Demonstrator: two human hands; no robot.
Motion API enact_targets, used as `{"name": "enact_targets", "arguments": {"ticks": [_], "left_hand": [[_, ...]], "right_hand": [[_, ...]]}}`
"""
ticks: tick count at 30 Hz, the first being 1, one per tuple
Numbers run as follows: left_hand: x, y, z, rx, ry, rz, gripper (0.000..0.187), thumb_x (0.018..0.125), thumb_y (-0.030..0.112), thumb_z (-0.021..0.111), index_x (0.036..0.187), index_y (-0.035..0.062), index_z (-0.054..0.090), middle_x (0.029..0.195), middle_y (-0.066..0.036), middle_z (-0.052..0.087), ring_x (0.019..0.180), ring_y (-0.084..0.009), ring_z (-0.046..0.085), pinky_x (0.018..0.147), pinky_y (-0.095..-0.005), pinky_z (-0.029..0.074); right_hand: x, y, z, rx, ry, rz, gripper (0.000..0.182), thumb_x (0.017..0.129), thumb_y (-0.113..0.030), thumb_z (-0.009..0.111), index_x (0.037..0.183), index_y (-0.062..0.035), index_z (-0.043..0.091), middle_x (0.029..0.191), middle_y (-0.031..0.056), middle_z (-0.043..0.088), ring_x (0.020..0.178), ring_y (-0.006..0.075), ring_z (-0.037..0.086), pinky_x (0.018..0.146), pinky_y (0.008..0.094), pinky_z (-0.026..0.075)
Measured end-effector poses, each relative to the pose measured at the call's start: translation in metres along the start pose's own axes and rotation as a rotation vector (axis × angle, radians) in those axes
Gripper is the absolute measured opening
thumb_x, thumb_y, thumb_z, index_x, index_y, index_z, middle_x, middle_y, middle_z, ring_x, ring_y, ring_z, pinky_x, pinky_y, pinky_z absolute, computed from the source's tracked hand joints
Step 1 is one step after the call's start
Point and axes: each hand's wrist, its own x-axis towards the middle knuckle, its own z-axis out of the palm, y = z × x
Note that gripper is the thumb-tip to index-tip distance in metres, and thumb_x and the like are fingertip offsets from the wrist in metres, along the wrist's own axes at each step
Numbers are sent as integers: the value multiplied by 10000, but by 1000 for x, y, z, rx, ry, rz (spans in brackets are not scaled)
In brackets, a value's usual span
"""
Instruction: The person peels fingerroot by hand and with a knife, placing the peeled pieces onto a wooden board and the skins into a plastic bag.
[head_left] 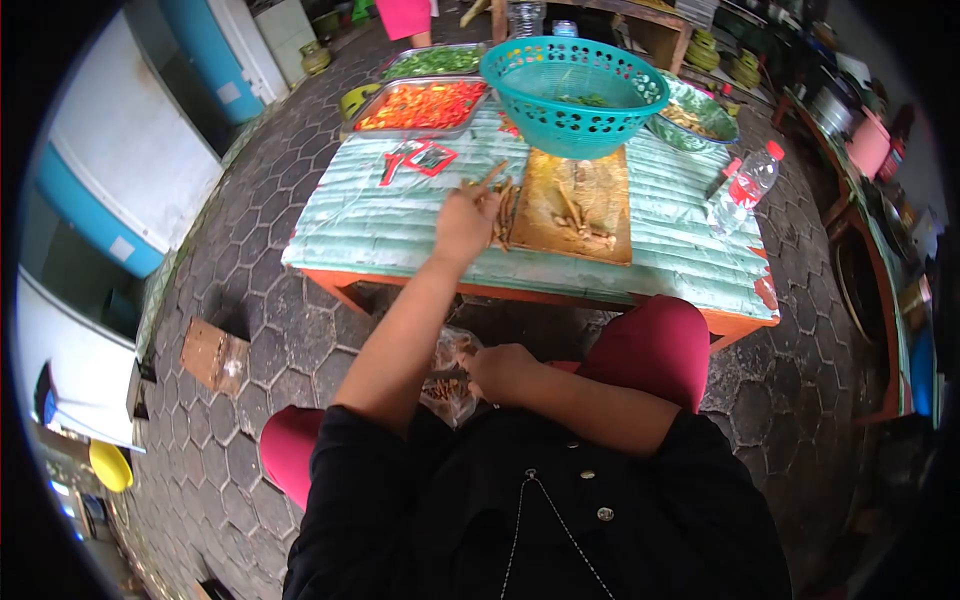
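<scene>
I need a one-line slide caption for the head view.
Left hand places sticks beside cutting board; right hand holds plastic bag.

Hexagonal grey paving [300, 340], low orange-framed table [520, 296], blue-white walls [110, 190], daylight

1. Even, soft daylight fills the scene; colours are bright and saturated.
2. Shadows are faint: a soft dark patch lies under the worktop [400, 235].
3. Strong fisheye distortion bends the paving and the worktop's edges; a black circular vignette cuts off the corners.
4. The centre is fairly sharp; the rim is smeared and dim, most of all at right.
5. No harsh glare shows.
</scene>
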Motion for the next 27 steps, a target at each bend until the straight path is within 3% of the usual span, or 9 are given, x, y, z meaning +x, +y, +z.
{"name": "enact_targets", "arguments": {"ticks": [1,3,9,11,13,17,18,23,27], "left_hand": [[-4,27,1,-107,-212,-27,472,831,422,642,967,-30,639,815,-169,663,758,-348,626,693,-395,482],[-14,63,18,-141,-354,-36,506,808,479,652,861,-24,638,833,-194,654,786,-345,637,708,-394,488],[-30,81,80,-58,-378,-36,559,747,508,707,912,-16,601,811,-205,642,775,-345,643,693,-419,485],[-26,64,91,-145,-275,-57,448,770,357,740,958,-12,570,814,-162,635,771,-273,660,663,-374,505],[-24,58,76,-361,-274,-161,359,790,249,711,974,-16,554,854,-164,641,749,-239,663,633,-339,510],[-24,50,16,-832,-163,-287,253,828,32,639,1041,-11,510,864,-104,630,746,-145,651,577,-256,507],[-24,44,-2,-824,-201,-295,271,886,58,605,1125,21,482,888,-68,614,789,-137,637,626,-240,502],[-59,30,-102,-987,-91,-255,247,889,19,587,1119,29,498,942,-87,631,843,-157,634,699,-261,504],[-105,18,-159,-998,-20,-285,239,889,36,600,1110,31,510,953,-75,631,839,-160,631,708,-268,502]], "right_hand": [[-1,4,2,-10,-13,-12,497,852,-255,534,1329,-129,475,955,172,657,842,336,654,719,443,524],[-7,8,-1,-12,-3,-9,433,855,-254,531,1266,-118,527,952,166,660,836,335,655,716,443,524],[-9,25,9,18,62,-41,302,869,-274,532,1078,-82,638,963,136,669,870,314,658,730,437,523],[-14,21,-1,6,78,-10,296,874,-278,533,1065,-81,644,977,127,671,884,308,658,736,433,523],[-16,16,-15,4,-86,58,328,807,-220,597,1096,-71,633,1000,171,667,929,307,659,766,429,528],[-20,17,-22,74,29,115,370,845,-207,550,1192,-83,578,1009,172,668,944,312,654,776,433,520],[-22,17,-27,93,76,131,385,856,-201,534,1223,-87,553,1005,167,668,936,320,653,775,441,515],[-21,34,-32,111,356,191,401,889,-298,554,1246,-120,523,993,155,662,922,330,640,775,457,498],[-20,31,-55,310,711,196,373,892,-241,591,1228,-88,538,1006,160,661,890,309,651,719,412,500]]}}
